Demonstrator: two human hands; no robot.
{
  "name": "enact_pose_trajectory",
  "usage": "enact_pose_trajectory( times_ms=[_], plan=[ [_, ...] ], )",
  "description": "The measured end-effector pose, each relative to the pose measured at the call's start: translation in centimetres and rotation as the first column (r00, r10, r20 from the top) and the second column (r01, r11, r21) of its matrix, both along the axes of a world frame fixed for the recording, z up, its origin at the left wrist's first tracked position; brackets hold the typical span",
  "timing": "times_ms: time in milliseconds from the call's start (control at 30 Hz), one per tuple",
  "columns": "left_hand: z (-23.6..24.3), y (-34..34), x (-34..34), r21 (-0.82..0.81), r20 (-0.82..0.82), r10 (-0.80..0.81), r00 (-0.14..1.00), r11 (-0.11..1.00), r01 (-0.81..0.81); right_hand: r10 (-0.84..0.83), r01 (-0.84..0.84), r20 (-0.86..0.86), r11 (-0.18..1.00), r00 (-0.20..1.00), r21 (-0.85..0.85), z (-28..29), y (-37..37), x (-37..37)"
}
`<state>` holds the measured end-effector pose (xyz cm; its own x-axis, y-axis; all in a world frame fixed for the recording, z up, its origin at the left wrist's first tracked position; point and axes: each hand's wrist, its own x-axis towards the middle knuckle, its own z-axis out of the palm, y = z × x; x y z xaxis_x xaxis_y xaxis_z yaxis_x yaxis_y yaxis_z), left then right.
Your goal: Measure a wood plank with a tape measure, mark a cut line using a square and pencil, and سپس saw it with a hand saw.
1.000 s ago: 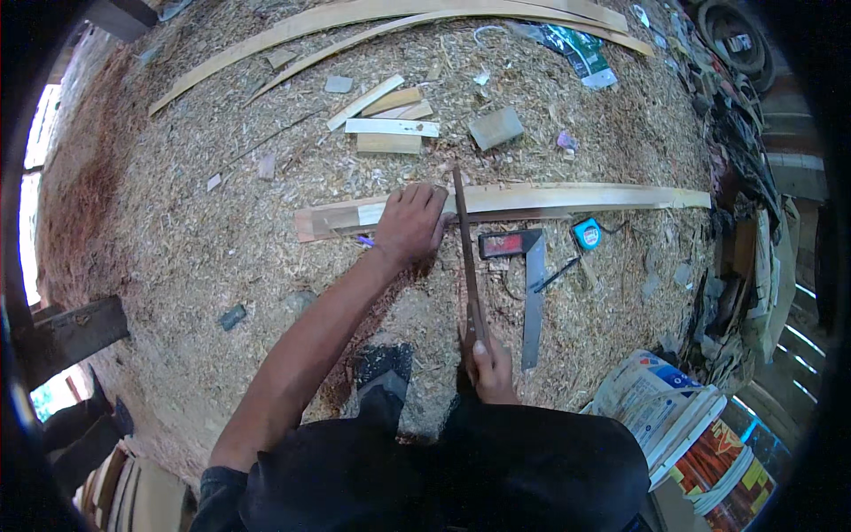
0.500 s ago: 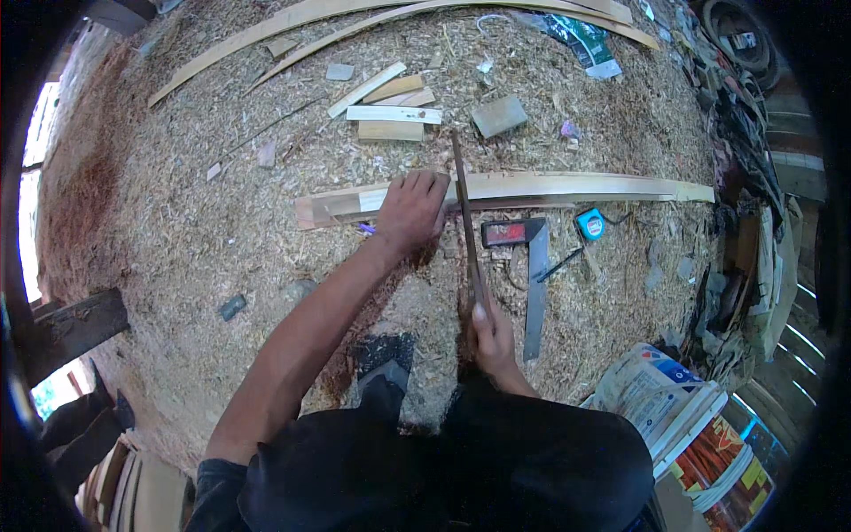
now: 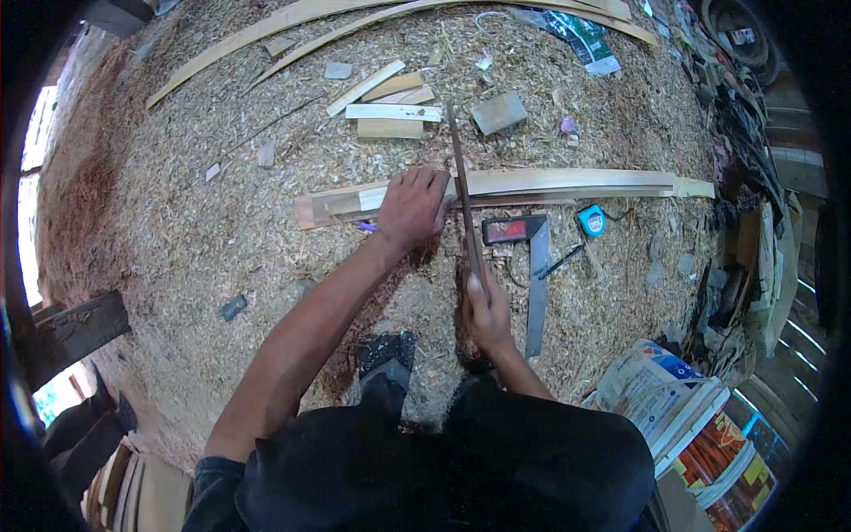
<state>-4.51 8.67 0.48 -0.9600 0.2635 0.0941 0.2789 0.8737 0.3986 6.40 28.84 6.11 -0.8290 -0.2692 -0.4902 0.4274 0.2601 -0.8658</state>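
Observation:
My left hand (image 3: 413,207) is closed over a pale wooden strip (image 3: 567,183), pressing it down on a darker board (image 3: 321,209) beneath. Just right of those fingers, a handsaw (image 3: 460,173) stands edge-on across the strip, its blade pointing away from me. My right hand (image 3: 487,310) is wrapped round the saw's near end, and the handle is mostly hidden in the grip. Close by on the right lie a try square (image 3: 537,293), a dark pencil or pen (image 3: 560,262) and a blue tape measure (image 3: 591,222).
Wood shavings cover the ground. Beyond the strip lie several short wood offcuts (image 3: 390,129), a grey-brown block (image 3: 499,114) and long thin strips (image 3: 355,35). White buckets (image 3: 651,381) stand at the lower right. A wooden beam (image 3: 80,328) juts in at the left.
My right hand has moved away from me, pushing the saw forward, so its tip reaches farther past the strip. My left hand stays in place on the wood.

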Motion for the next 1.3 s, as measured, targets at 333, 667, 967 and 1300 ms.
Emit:
enact_pose_trajectory(
  times_ms=[333,667,967,1300],
  plan=[
    [-0.6,0.1,0.5,0.032,-0.042,-0.027,0.999,0.999,0.028,-0.047,0.058,0.288,0.998,0.956,-0.027,-0.2,3.4,5.6],
    [-0.1,0.1,0.4,-0.014,-0.098,-0.021,0.995,1.0,0.02,-0.098,0.105,0.05,0.979,0.994,-0.174,3.1,2.3,4.8],
    [-0.3,-0.1,0.0,-0.052,-0.098,-0.026,0.995,0.998,0.021,-0.056,0.06,0.12,0.998,0.991,-0.032,-0.2,1.1,2.1],
    [-0.5,0.1,0.1,0.0,-0.097,-0.014,0.995,1.0,0.014,-0.097,0.084,0.351,0.995,0.931,0.05,0.8,-0.6,-1.5]
  ],
)
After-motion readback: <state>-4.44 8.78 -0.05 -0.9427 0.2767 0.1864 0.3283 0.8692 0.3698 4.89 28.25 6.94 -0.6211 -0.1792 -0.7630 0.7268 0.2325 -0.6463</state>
